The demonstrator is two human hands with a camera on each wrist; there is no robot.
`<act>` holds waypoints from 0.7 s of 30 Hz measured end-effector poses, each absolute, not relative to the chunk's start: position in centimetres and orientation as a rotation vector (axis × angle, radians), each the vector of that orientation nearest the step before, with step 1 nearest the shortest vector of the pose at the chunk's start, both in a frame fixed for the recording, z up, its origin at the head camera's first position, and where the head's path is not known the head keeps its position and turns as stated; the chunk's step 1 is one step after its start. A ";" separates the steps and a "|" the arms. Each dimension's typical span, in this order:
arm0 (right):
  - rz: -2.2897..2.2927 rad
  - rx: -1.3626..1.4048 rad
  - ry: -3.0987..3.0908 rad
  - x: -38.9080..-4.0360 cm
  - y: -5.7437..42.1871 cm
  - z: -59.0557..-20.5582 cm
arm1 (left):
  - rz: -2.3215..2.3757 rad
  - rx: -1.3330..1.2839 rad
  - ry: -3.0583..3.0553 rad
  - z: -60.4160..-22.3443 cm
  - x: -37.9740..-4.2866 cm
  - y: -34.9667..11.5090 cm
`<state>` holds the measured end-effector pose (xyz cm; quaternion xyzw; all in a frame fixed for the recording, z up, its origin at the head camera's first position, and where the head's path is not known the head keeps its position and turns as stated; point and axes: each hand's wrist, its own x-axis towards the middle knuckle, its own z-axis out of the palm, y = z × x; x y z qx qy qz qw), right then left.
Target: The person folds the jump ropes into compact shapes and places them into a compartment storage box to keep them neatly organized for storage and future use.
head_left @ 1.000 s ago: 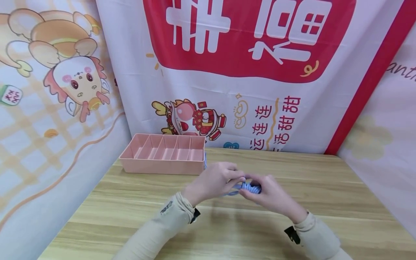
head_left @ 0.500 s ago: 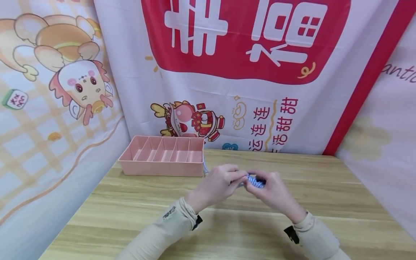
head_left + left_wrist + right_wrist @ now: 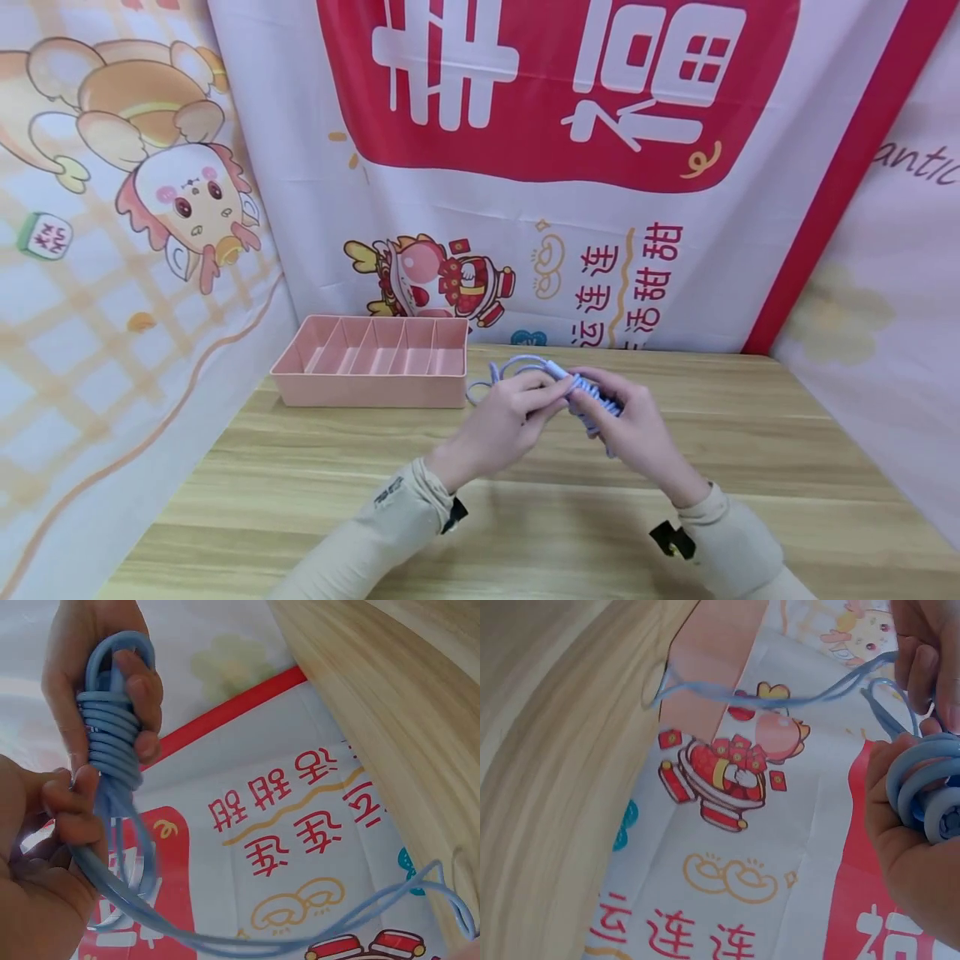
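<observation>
Hands both gripping: left hand point(image 3: 504, 418) pinches cord point(image 3: 111, 742) at neck of coil; right hand point(image 3: 637, 429) curls round coil point(image 3: 597, 400) itself. Possible trouble, left to right: tail point(image 3: 169, 928) could catch on corner of tray point(image 3: 367, 391) if tugged; wraps could slacken if left pinch slips; coil could spring apart if right grip eases. Cord's place: tail beyond left hand, reaching just beside tray; neck between hands; coil within right hand, above table point(image 3: 525, 537).
</observation>
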<state>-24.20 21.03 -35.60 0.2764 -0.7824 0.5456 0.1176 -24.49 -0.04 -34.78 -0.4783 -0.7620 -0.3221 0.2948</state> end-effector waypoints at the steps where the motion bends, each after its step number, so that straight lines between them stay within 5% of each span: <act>1: 1.641 0.796 -2.295 -24.2 21.1 -35.5 | -0.887 -1.272 -2.009 -34.8 -24.6 0.0; 13: 1.973 0.692 -2.212 -23.7 20.7 -35.0 | -1.565 -1.064 -2.007 -35.1 -24.5 0.3; 21: 1.988 0.714 -2.266 -23.7 21.0 -34.8 | -1.395 -1.208 -1.957 -34.8 -24.7 0.0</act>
